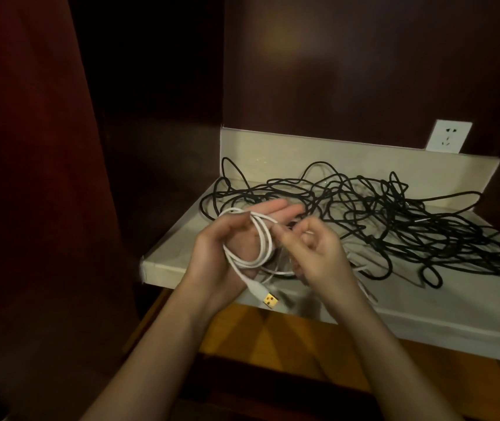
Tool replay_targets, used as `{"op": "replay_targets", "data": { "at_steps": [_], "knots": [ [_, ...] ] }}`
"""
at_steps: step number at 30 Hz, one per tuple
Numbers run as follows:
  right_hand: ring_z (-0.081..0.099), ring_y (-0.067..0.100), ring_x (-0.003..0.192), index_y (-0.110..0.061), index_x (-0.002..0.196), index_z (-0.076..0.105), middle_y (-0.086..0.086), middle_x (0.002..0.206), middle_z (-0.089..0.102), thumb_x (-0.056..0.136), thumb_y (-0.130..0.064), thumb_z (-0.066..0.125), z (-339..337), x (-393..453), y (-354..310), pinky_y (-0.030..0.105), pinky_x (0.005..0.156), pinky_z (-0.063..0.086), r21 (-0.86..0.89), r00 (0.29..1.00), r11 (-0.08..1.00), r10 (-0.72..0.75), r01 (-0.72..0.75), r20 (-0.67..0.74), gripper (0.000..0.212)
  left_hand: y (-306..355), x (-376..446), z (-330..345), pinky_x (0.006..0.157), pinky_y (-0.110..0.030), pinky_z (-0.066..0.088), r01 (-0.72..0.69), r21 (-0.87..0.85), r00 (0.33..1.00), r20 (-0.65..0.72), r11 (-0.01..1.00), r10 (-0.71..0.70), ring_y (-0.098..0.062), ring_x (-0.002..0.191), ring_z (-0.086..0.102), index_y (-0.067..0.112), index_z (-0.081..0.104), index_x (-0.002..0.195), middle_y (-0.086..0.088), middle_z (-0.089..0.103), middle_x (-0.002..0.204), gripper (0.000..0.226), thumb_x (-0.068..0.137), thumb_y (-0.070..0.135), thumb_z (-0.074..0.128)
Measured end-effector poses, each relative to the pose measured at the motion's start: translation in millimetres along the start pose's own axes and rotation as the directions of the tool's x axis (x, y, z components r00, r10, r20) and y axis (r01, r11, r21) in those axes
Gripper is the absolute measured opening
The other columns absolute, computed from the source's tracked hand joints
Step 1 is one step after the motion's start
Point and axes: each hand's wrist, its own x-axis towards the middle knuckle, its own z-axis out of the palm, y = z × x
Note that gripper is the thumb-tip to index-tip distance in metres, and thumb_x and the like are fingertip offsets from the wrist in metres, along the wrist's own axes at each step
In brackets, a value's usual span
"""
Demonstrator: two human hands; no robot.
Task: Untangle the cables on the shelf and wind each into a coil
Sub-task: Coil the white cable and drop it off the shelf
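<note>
White cable looped over the shelf

Head view: the white cable (262,238) was looped round the flat-fingered left hand (236,235); a strand was pinched by the curled right hand (312,250). The black cables (394,220) were left tangled on the shelf (163,259).

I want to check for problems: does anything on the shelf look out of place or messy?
Yes. The black cable lies on the shelf in a loose tangle, its loops crossing each other. Only the white cable is partly coiled, around the left hand.
</note>
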Motion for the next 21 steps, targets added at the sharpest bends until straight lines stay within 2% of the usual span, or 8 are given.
{"op": "replay_targets", "data": {
  "at_steps": [2,4,7,10,13,15,18,21],
  "knots": [
    [0.041,0.019,0.050,-0.022,0.072,0.051,0.001,0.056,0.044,0.083,-0.060,0.066,2,-5,10,0.033,0.049,0.035,-0.104,0.999,0.995,0.013,-0.008,0.051,0.043,1,0,4,0.105,-0.046,0.049,-0.066,-0.133,0.998,-0.030,0.989,0.062,-0.033,0.105,0.069,0.000,0.062,0.103,-0.019,0.070,0.099,0.036,0.092,0.022,0.035],
    [0.042,0.019,0.052,-0.020,0.070,0.050,0.002,0.056,0.045,0.083,-0.058,0.064,-2,-12,22,0.035,0.054,0.035,-0.190,0.989,0.981,0.063,-0.037,0.136,0.042,7,1,5,0.108,-0.050,0.044,-0.163,-0.250,0.984,-0.106,0.954,0.141,-0.023,0.076,0.062,0.010,0.055,0.083,-0.004,0.052,0.073,0.023,0.092,0.023,0.039],
    [0.044,0.009,0.050,-0.020,0.071,0.054,-0.006,0.053,0.048,0.091,-0.040,0.066,-16,-22,32,0.031,0.054,0.035,-0.360,0.988,0.933,0.064,-0.009,0.143,0.031,21,1,-1,0.086,-0.034,0.046,-0.263,-0.296,0.962,-0.152,0.918,0.226,-0.013,0.061,0.041,0.015,0.050,0.078,0.003,0.034,0.069,0.026,0.096,0.027,0.036],
    [0.045,0.009,0.049,-0.020,0.076,0.058,-0.008,0.057,0.054,0.094,-0.036,0.061,-27,-19,24,0.030,0.048,0.037,-0.470,0.993,0.878,-0.047,0.093,0.109,0.025,26,5,4,0.064,-0.026,0.028,-0.353,-0.238,0.935,-0.118,0.905,0.334,-0.010,0.058,0.029,0.017,0.045,0.077,0.004,0.030,0.067,0.025,0.097,0.029,0.035],
    [0.055,0.018,0.057,-0.022,0.086,0.060,0.001,0.068,0.061,0.095,-0.038,0.060,-32,-3,7,0.040,0.053,0.047,-0.509,0.988,0.848,-0.100,0.147,0.119,0.018,20,14,13,0.056,-0.025,0.021,-0.507,-0.021,0.851,-0.166,0.861,0.497,-0.010,0.057,0.024,0.016,0.047,0.081,0.002,0.028,0.064,0.027,0.098,0.035,0.039],
    [0.056,0.018,0.061,-0.023,0.093,0.057,0.002,0.071,0.060,0.097,-0.039,0.055,-25,-5,-2,0.038,0.054,0.047,-0.539,0.974,0.821,-0.087,0.190,0.210,0.016,20,20,18,0.052,-0.024,0.025,-0.569,0.134,0.779,-0.228,0.811,0.584,-0.010,0.056,0.027,0.014,0.050,0.089,0.001,0.029,0.065,0.031,0.097,0.043,0.042],
    [0.053,0.007,0.057,-0.021,0.100,0.055,-0.012,0.069,0.053,0.102,-0.038,0.045,-4,-22,-4,0.021,0.050,0.040,-0.670,0.913,0.625,-0.216,0.401,0.345,0.020,22,25,17,0.054,-0.026,0.043,-0.606,0.331,0.665,-0.288,0.723,0.690,-0.010,0.057,0.040,0.016,0.050,0.103,0.002,0.036,0.068,0.032,0.097,0.047,0.042],
    [0.057,0.015,0.059,-0.021,0.104,0.052,-0.007,0.076,0.061,0.101,-0.045,0.029,11,-39,-4,0.029,0.053,0.039,-0.741,0.867,0.450,-0.247,0.499,0.433,0.033,16,21,18,0.046,-0.027,0.036,-0.554,0.663,0.524,-0.194,0.504,0.830,-0.010,0.054,0.044,0.021,0.051,0.109,0.011,0.045,0.066,0.015,0.106,0.033,0.042]
  ]
}}
